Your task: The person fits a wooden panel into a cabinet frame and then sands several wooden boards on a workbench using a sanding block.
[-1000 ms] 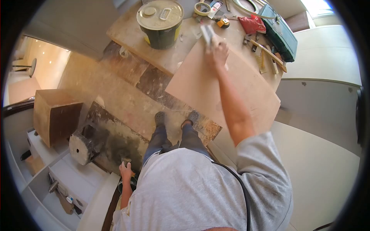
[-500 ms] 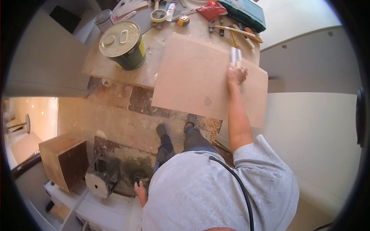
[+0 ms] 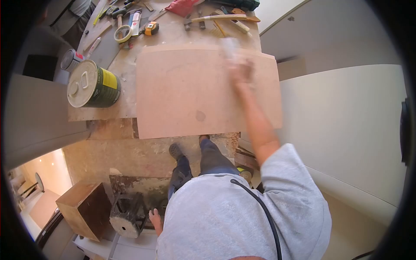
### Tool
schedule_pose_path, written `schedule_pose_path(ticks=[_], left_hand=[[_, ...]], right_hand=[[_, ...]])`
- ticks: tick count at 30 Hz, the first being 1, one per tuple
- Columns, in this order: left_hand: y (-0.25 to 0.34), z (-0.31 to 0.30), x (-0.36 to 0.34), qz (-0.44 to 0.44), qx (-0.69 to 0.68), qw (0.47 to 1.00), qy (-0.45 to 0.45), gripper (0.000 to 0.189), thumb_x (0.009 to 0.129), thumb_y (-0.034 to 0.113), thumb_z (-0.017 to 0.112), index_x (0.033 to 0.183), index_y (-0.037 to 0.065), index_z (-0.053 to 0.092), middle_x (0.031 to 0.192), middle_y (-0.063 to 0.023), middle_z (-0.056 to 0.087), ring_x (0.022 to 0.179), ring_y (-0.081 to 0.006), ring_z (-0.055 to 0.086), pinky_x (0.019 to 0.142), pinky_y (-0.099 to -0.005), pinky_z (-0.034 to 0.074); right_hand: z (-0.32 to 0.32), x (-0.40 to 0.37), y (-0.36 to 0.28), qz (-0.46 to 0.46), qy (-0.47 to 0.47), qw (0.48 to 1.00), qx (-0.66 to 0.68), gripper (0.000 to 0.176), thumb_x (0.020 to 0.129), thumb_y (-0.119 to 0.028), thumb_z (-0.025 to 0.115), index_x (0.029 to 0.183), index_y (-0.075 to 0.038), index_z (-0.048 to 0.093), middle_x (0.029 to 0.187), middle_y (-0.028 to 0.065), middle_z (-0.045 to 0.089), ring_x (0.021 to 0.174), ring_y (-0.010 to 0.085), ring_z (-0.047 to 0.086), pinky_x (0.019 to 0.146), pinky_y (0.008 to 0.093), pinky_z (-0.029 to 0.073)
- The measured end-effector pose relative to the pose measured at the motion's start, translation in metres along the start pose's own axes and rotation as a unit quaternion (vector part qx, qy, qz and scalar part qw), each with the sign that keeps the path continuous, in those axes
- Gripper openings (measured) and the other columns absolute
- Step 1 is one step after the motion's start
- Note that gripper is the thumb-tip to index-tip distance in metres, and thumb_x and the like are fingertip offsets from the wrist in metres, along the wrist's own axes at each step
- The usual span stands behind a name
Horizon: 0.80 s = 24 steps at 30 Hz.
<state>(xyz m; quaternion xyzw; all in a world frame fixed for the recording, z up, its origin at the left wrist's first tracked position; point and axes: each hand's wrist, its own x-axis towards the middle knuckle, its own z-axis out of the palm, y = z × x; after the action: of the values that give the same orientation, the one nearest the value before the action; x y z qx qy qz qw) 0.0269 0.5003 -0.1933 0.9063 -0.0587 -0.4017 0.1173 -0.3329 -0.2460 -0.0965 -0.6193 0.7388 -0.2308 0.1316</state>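
My right hand [image 3: 241,73], blurred by motion, is closed around a pale, flat hand tool [image 3: 230,47] over the upper right part of a light brown board [image 3: 177,91]. The blur hides the tool's exact kind. The board lies on the workbench [image 3: 125,102] and overhangs its front edge. A round dark stain [image 3: 200,115] marks the board near that edge. Low at my left side hangs my left hand [image 3: 154,218], fingers partly spread and holding nothing. It is near a dusty stool [image 3: 125,224].
A lidded bucket [image 3: 94,86] and a small can [image 3: 71,60] stand left of the board. Behind it lie masking tape [image 3: 123,34], a tape measure [image 3: 151,28] and a hammer [image 3: 203,19]. A wooden box [image 3: 84,208] sits lower left. A white panel [image 3: 342,112] stands at right.
The view has swung, so the bench and board appear further left and squarer. My right hand has moved with the tool across the board. At the upper left, another person's clothing has come into view.
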Motion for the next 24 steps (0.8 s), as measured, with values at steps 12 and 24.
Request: schedule_pose_path(ticks=[12, 24], left_hand=[[-0.001, 0.051, 0.027, 0.023, 0.105, 0.993, -0.052, 0.074, 0.092, 0.041, 0.064, 0.141, -0.012, 0.045, 0.143, -0.0324, 0.048, 0.134, -0.0441, 0.046, 0.111, -0.0448, 0.037], [0.017, 0.032, 0.001, -0.002, 0.036, 0.999, -0.028, 0.073, 0.092, 0.040, 0.060, 0.139, -0.014, 0.045, 0.142, -0.0339, 0.049, 0.132, -0.0440, 0.048, 0.108, -0.0459, 0.039]], right_hand=[[0.103, -0.114, -0.091, -0.325, -0.063, 0.943, 0.030, 0.061, 0.088, -0.031, 0.055, 0.145, -0.010, 0.048, 0.139, 0.0250, 0.053, 0.133, 0.0393, 0.047, 0.112, 0.0504, 0.034], [-0.043, -0.002, 0.064, 0.143, 0.043, 0.989, -0.019, 0.049, 0.090, -0.035, 0.062, 0.131, -0.007, 0.059, 0.116, 0.0225, 0.057, 0.108, 0.0405, 0.060, 0.094, 0.0535, 0.049]])
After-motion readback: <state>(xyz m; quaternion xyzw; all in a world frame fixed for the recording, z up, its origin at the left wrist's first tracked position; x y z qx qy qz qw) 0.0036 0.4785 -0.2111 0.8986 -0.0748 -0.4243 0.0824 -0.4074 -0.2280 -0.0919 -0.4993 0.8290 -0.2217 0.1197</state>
